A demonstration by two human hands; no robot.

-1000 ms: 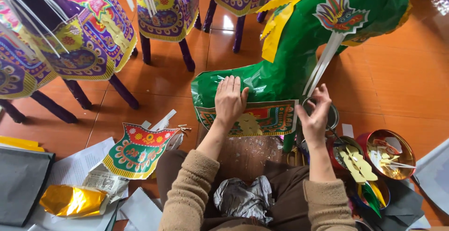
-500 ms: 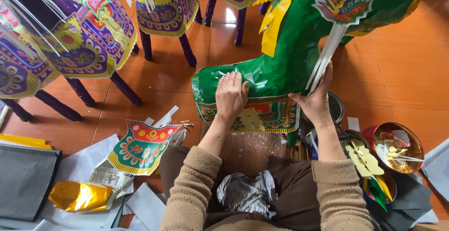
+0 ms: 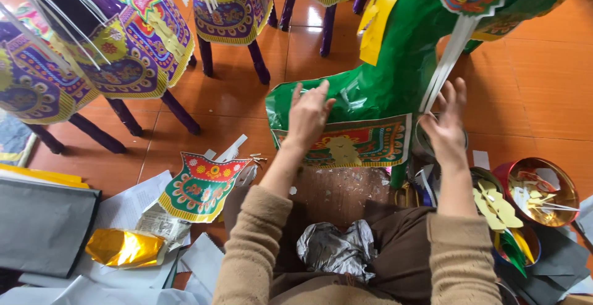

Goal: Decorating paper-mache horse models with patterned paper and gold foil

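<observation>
Hands work on the green paper horse (image 3: pixel 395 83), which stands on the orange tiled floor (image 3: pixel 543 83) directly ahead of the seated person. Left hand (image 3: pixel 307 116) lies flat, fingers spread, on the horse's back above the patterned saddle panel (image 3: pixel 346 144). Right hand (image 3: pixel 446 126) hovers open beside the white paper strips (image 3: pixel 446 64) — gripping nothing. Smooth outward with flat palms; avoid creasing the foil. Purple paper horses (image 3: pixel 123 45) stand behind; paper scraps (image 3: pixel 130 206) litter the floor.

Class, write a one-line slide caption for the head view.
Both hands, left hand and right hand, open at a green paper horse, purple paper horses behind.
</observation>
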